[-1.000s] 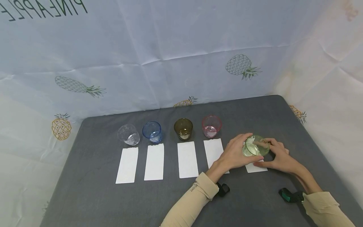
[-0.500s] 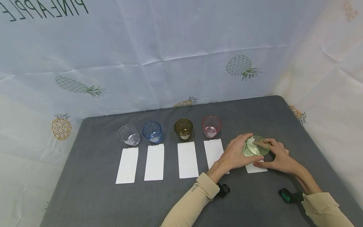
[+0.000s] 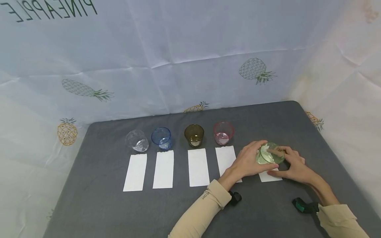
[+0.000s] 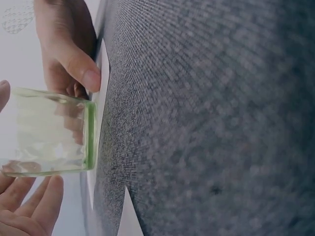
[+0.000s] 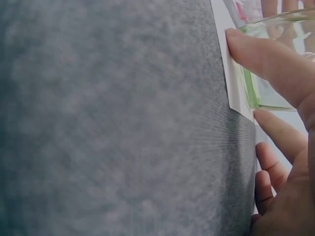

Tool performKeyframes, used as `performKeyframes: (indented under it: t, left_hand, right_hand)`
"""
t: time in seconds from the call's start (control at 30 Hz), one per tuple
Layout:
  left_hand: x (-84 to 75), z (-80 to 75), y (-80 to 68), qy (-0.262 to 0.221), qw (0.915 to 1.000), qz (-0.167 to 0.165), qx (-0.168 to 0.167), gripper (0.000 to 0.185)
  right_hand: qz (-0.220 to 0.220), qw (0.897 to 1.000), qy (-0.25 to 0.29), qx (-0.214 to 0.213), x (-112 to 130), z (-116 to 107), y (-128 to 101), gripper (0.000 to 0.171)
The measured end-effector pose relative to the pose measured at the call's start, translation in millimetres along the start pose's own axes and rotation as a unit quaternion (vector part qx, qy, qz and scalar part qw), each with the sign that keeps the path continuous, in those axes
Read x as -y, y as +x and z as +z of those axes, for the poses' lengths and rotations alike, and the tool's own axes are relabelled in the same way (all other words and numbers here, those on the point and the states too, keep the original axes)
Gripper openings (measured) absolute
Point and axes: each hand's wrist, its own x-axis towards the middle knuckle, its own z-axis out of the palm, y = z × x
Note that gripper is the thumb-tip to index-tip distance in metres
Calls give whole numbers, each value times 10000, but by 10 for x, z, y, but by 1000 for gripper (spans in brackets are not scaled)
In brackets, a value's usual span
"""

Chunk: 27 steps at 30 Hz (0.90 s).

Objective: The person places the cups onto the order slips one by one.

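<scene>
Both hands, left [image 3: 248,162] and right [image 3: 293,167], cup the green glass [image 3: 269,153], hiding most of the paper strip [image 3: 269,177] beneath.

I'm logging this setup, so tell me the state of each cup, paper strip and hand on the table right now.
Green cup: on a paper strip, held by both hands.
Left hand: fingers curled round green cup.
Right hand: gripping green cup, thumb on strip.
Clear cup: tilted.
Blue cup: upright.
Brown cup: upright.
Pink cup: upright.
Strips: flat.
</scene>
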Motion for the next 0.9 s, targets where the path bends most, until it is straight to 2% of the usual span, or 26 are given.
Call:
performKeyframes:
  t: [0.4,0.73,0.9]
  left_hand:
    - [-27,-5,-2,34,9999,-143,17,80]
    - [-13,-12,10,116,9999,-27,28,85]
    - [-11,-95,-9,28,9998,48,175,89]
  right_hand:
    - [-26,9997,-222,-96,58,-5,-4,80]
    - [-27,9983,-370,-443,93,-12,-17,86]
    - [-122,9974,-209,-672,111,-36,-50,85]
